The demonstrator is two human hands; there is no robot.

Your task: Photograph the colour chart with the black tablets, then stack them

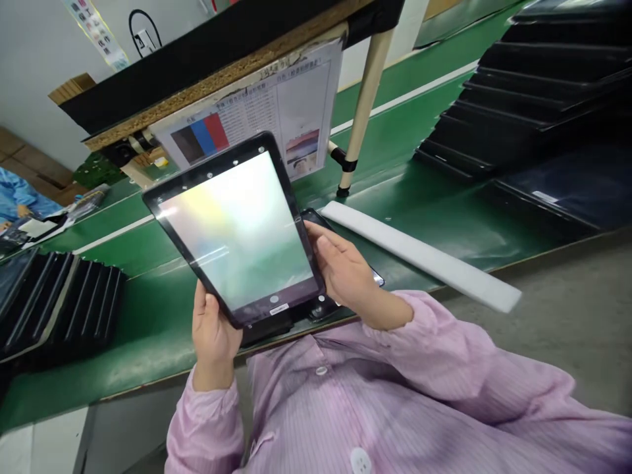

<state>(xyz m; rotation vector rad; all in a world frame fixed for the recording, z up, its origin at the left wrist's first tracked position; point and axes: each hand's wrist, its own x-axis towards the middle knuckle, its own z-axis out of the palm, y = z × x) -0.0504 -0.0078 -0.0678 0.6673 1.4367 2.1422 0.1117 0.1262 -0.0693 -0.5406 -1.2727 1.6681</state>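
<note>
A black-framed tablet [237,230] is held up and tilted above the bench, its screen lit with a pale, mostly white picture. My left hand [213,332] grips its lower left edge, thumb along the side. On the opposite edge my right hand [343,270] is closed around the frame, thumb at the front; the fingers behind are hidden. Under and behind my right hand lies a dark, flat, phone-like device [378,276], partly covered. Close to it, a long white foam strip [419,253] rests on the green bench and juts past the front edge.
Stacked black trays or panels [538,85] rise at the right, and another black stack [64,303] stands at the left. A shelf on a beige post [365,105] carries a printed sheet [266,105]. Another person's blue sleeve [24,194] shows at far left.
</note>
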